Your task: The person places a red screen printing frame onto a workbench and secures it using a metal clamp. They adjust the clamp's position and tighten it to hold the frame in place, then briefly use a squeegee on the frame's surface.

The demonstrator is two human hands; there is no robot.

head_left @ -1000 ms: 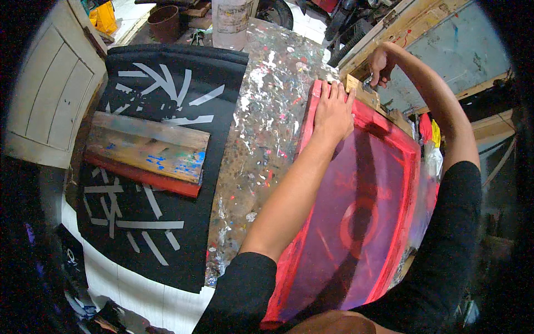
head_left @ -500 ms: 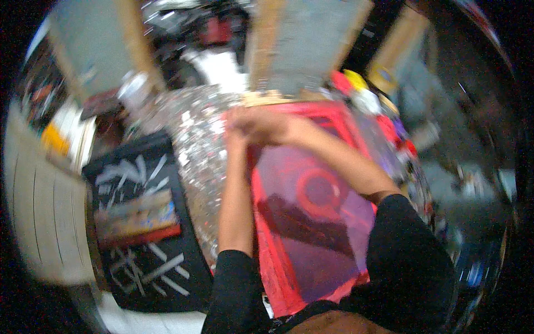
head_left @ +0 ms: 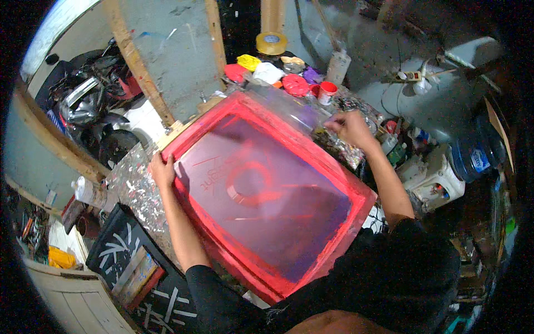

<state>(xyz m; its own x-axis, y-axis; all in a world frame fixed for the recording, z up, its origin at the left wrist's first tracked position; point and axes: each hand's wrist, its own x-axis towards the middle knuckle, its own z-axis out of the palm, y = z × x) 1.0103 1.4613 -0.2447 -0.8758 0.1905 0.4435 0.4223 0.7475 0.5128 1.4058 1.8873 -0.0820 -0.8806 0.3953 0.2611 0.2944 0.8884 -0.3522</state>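
Note:
A screen printing frame (head_left: 356,196) with a red-stained border lies tilted across the bench before me. Its purplish mesh (head_left: 283,222) carries a red ring design and faint lettering. My left hand (head_left: 162,171) grips the frame's left edge near the far left corner, thumb on the border. Off the frame's right side, my right hand (head_left: 355,131) hovers over the cluttered bench end. Its fingers are curled together in a pinch; whatever may be between them is too small to make out. Beneath the frame, a paint-spattered bench (head_left: 136,178) shows at the left.
Beyond the frame sit a clear tape roll (head_left: 271,43), colourful plastic bundles (head_left: 268,73) and a red cup (head_left: 327,92). Bottles (head_left: 396,153) crowd the right, beside a large blue water jug (head_left: 477,149). A black taped board (head_left: 119,236) leans lower left; a motorcycle (head_left: 92,100) stands beyond.
My hands were together at the frame's far left corner. The right has moved away past the frame's right side; the left remains on the edge. The view has turned right.

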